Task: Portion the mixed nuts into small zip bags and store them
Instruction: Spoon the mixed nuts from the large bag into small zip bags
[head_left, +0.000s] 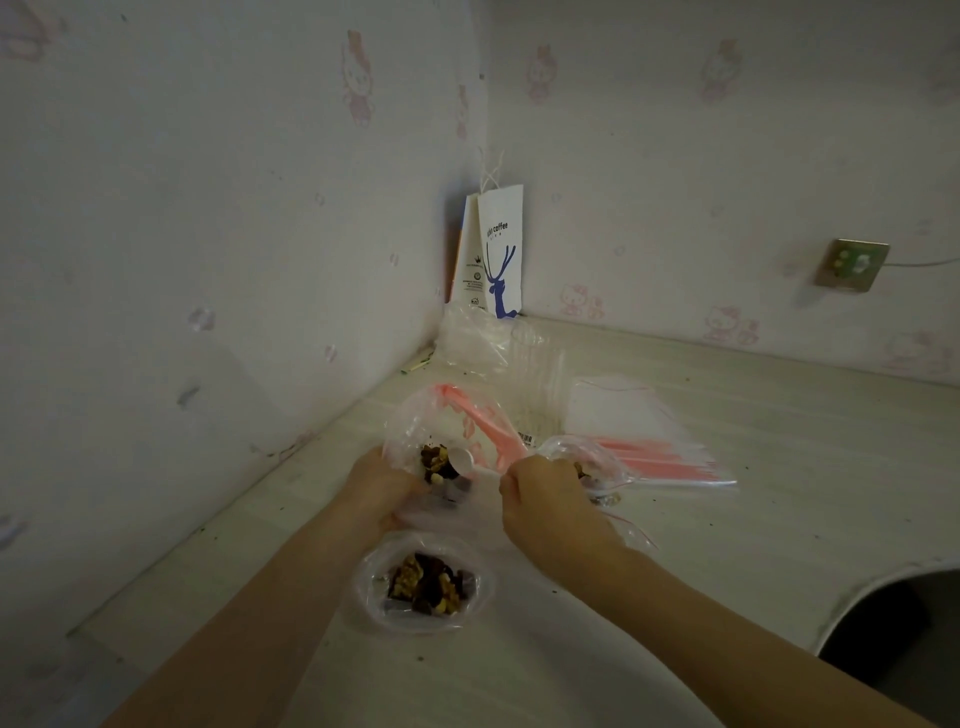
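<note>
Filling step, centre frame: left hand (382, 488) gripped the small zip bag (415, 426) at its mouth, right hand (545, 499) curled round a white spoon (461, 460) tipping mixed nuts (434, 462) in; source bag (423, 584) lay lower centre on table (779, 467); next, probably another scoop.

Bench (753, 519), pale wood grain, set in a wallpapered corner.
- Small zip bag (415, 431), clear with red seal strip, nuts inside; gripped low down by the left hand (382, 488).
- White spoon (462, 460), bowl at the nuts in that bag, handle pinched by the right hand (545, 499).
- Open clear bag of mixed nuts (423, 584), lying between the forearms.
- Stack of empty zip bags (639, 436), beyond the right hand.
- Paper coffee bag (501, 254), upright in the corner.
- Wall socket (852, 265), right wall.
</note>
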